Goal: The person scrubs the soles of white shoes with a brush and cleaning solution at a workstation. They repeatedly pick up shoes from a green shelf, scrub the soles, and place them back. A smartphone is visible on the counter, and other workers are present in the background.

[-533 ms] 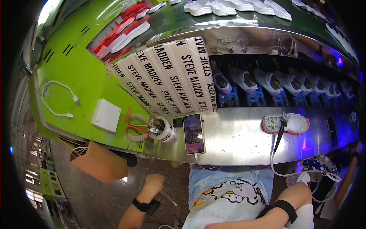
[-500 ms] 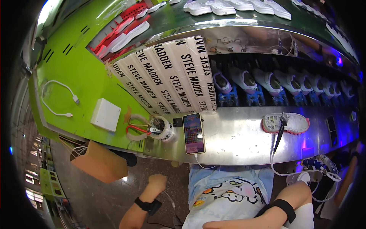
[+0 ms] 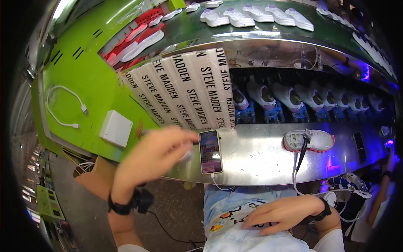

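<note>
In the head view, the person's left hand (image 3: 157, 152), blurred, reaches over the front of the bench with its forefinger extended toward a lit smartphone in a pale case (image 3: 210, 153) and its other fingers partly curled; whether it touches the phone or has hold of anything cannot be told. The phone lies screen up on a shiny steel bench (image 3: 256, 164), a white cable (image 3: 216, 181) running from its lower end. The right hand (image 3: 289, 213) is palm down over a light blue printed garment (image 3: 235, 241), its fingers loosely spread, with nothing seen in its grasp. A whitish round tub (image 3: 185, 156) is mostly covered by the left hand, so its contents do not show. Behind it stands a large white cardboard box with bold black lettering (image 3: 180, 90), its inside out of sight. On the bright green tabletop (image 3: 88, 92) sits a small white closed box (image 3: 116, 129), contents hidden. Below the table edge, an open brown cardboard box (image 3: 95, 180) holds loops of white cord (image 3: 85, 167). Beyond the bench, a dark recess (image 3: 256, 75) contains a row of white shoes (image 3: 289, 96) on blue supports (image 3: 273, 115). Red perforated plastic (image 3: 147, 17) lies beside elongated white soles (image 3: 145, 45).
</note>
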Demonstrator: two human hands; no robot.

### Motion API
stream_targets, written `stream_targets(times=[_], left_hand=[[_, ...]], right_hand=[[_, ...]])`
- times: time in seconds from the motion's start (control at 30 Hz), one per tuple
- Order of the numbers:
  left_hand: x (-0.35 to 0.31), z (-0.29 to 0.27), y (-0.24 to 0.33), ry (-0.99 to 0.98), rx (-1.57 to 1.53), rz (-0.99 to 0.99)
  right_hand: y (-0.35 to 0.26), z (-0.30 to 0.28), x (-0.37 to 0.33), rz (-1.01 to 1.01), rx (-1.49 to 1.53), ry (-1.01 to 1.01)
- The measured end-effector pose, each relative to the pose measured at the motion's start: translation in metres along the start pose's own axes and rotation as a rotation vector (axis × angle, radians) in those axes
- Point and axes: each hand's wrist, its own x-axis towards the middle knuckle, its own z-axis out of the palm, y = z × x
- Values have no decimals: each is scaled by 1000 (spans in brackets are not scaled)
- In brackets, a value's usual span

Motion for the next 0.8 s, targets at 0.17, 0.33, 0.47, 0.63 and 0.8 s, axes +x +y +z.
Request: stream_targets(times=[0.17, 0.33, 0.47, 0.63, 0.8], left_hand=[[81, -50, 26, 93, 30, 37], [130, -41, 17, 122, 208, 65], [143, -33, 11, 250, 300, 102], [176, -64, -29, 451, 524, 73], [156, -138, -91, 681, 726, -118]], right_hand=[[-6, 8, 14, -24, 117, 22], [-25, 16, 19, -148, 126, 100], [-76, 4, 15, -231, -10, 184], [-84, 2, 19, -322, -131, 374], [10, 12, -69, 85, 825, 979]])
